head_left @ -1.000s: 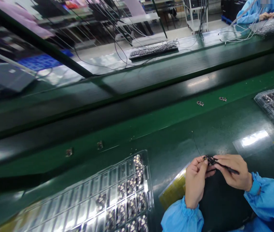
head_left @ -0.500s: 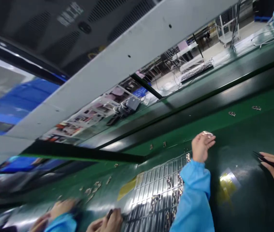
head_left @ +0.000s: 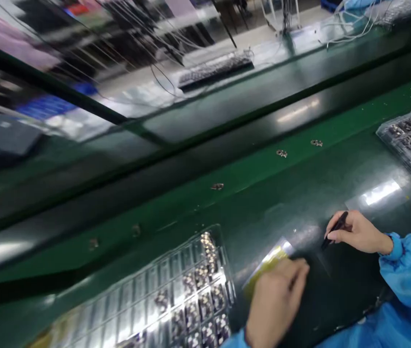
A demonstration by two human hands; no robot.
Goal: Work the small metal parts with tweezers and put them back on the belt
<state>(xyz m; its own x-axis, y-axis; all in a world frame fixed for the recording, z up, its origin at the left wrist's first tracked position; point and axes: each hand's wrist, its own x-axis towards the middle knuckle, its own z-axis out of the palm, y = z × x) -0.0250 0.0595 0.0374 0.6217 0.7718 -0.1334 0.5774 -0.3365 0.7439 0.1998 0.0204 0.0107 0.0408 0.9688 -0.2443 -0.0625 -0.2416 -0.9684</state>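
My left hand (head_left: 276, 300) is blurred, its fingers curled, over a yellow-marked clear film (head_left: 271, 258) on the dark green bench. Whether it holds anything cannot be made out. My right hand (head_left: 359, 232) is closed round black tweezers (head_left: 335, 229), their tips pointing down toward the bench. Left of my left hand lies a clear compartment tray (head_left: 129, 285), with small shiny metal parts (head_left: 205, 302) in its right-hand slots. A small metal part (head_left: 217, 186) lies by itself on the bright green strip behind the hands.
More small metal parts (head_left: 281, 153) lie spaced along the green strip. At the right edge is another clear tray (head_left: 404, 150) filled with parts. A dark rail (head_left: 205, 140) runs across behind the strip. Cables (head_left: 353, 31) and a long keyboard-like object (head_left: 216, 72) lie beyond.
My left hand has let go of a shiny metal part, now on the green strip, and has come back toward me over the film. The view has swung right; the neighbour's hands are out of sight.
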